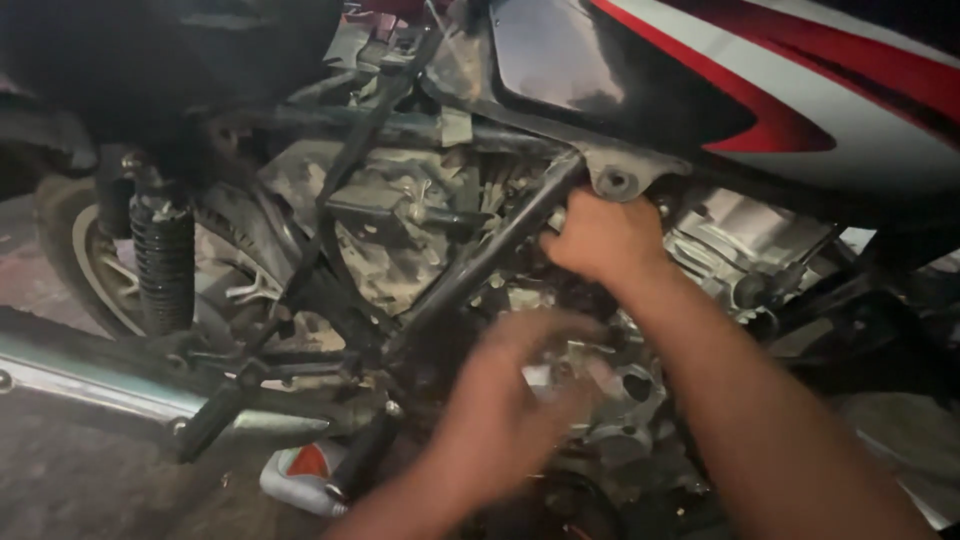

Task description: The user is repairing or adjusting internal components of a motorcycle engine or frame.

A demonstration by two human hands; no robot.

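— Where are the hands?

— Both are in the engine bay. The right hand (600, 238) is curled shut up by the frame tube (480, 260), just under the tank (760, 90); I judge it braces or holds something there, but what it grips is hidden. The left hand (505, 405) is lower, in front of the engine (610, 400), blurred, so I cannot tell whether its fingers are open or closed.

— Why is the bike so bare?

— The side covers look to be off, leaving the engine exposed to reach.

— Counts?

— Two hands, one shock (162, 262), one wheel (85, 255), one exhaust (120, 385), one footpeg (210, 420), and one bottle (305, 475) on the ground.
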